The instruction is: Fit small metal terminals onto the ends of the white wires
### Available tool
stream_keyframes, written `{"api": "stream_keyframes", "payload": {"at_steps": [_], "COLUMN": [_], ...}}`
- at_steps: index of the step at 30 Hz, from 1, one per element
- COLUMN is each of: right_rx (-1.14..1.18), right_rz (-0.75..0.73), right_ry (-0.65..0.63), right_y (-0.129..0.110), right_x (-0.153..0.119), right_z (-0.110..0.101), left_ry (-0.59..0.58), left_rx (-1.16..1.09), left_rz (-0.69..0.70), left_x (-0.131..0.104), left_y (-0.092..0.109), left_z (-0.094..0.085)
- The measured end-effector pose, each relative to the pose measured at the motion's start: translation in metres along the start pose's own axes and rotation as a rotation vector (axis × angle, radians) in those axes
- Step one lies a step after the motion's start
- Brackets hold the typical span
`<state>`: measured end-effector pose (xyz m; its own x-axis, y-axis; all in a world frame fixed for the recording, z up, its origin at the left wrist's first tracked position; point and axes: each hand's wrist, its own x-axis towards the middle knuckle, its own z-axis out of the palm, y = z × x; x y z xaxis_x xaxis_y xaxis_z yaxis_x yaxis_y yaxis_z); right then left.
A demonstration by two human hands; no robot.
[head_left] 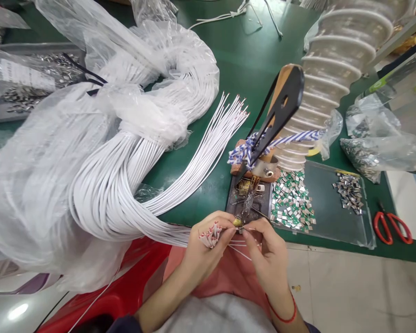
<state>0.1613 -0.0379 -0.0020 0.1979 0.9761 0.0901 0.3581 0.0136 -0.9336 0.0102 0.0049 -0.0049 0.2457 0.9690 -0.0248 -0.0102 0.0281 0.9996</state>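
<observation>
My left hand (203,261) is closed around a bundle of white cables (173,235), whose stripped reddish ends (211,233) poke up between thumb and fingers. Its thumb and forefinger also meet my right hand (268,252) at a tiny dark piece (240,230), too small to name. The right thumb and forefinger pinch there, with thin white wires running below. Just beyond the fingertips, a soldering iron (253,189) points down from its stand, above a dark tray (230,203) with solder residue. Small green-and-silver connector boards (293,201) lie in a heap right of it.
A big plastic-wrapped coil of white cable (100,185) fills the left. A ribbed extraction hose (336,55) comes down behind the connector boards. Metal shells (349,190) lie on a clear tray (333,231); red-handled scissors (391,227) and filled plastic bags (374,138) are further right.
</observation>
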Motion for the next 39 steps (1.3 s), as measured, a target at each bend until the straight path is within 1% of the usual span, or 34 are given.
{"api": "stream_keyframes", "payload": {"at_steps": [2, 5, 9, 11, 16, 18, 20, 22, 26, 28, 30, 32, 37, 39], "right_rx": [0.002, 0.051, 0.167, 0.188, 0.102, 0.08, 0.119, 0.216, 0.374, 0.384, 0.348, 0.294, 0.302, 0.262], "right_rz": [-0.01, -0.022, 0.066, 0.082, -0.032, -0.037, -0.009, 0.042, 0.162, 0.196, 0.2, 0.181, 0.141, 0.106], "right_ry": [-0.002, -0.029, -0.071, -0.088, -0.139, -0.15, -0.142, -0.132, -0.178, -0.207, -0.227, -0.204, 0.013, 0.033], "right_y": [0.0, 0.0, 0.004, 0.006, 0.005, 0.004, 0.004, 0.004, 0.002, 0.0, -0.001, -0.001, 0.003, 0.004], "right_x": [0.0, 0.0, -0.001, -0.001, 0.003, 0.003, 0.003, 0.003, 0.006, 0.007, 0.007, 0.004, -0.001, 0.001], "right_z": [-0.001, -0.004, -0.009, -0.011, -0.015, -0.015, -0.015, -0.015, -0.018, -0.02, -0.022, -0.021, -0.013, -0.012], "left_ry": [-0.037, -0.112, -0.216, -0.229, -0.226, -0.226, -0.234, -0.257, -0.321, -0.359, -0.377, -0.355, -0.22, -0.178], "left_rx": [0.003, 0.076, 0.128, 0.138, 0.215, 0.217, 0.188, 0.146, 0.091, 0.079, 0.069, 0.076, 0.149, 0.183], "left_rz": [-0.009, -0.018, 0.015, 0.023, 0.057, 0.045, 0.025, -0.001, -0.068, -0.082, -0.079, -0.063, 0.0, 0.029], "left_x": [-0.003, -0.005, -0.004, -0.003, -0.001, 0.0, 0.002, 0.003, 0.005, 0.006, 0.007, 0.009, 0.015, 0.017], "left_y": [-0.001, -0.001, -0.002, -0.001, 0.002, 0.003, 0.003, 0.002, 0.002, 0.005, 0.01, 0.013, 0.014, 0.012], "left_z": [-0.003, -0.006, -0.006, -0.005, -0.002, -0.002, -0.004, -0.007, -0.014, -0.016, -0.016, -0.015, -0.009, -0.007]}}
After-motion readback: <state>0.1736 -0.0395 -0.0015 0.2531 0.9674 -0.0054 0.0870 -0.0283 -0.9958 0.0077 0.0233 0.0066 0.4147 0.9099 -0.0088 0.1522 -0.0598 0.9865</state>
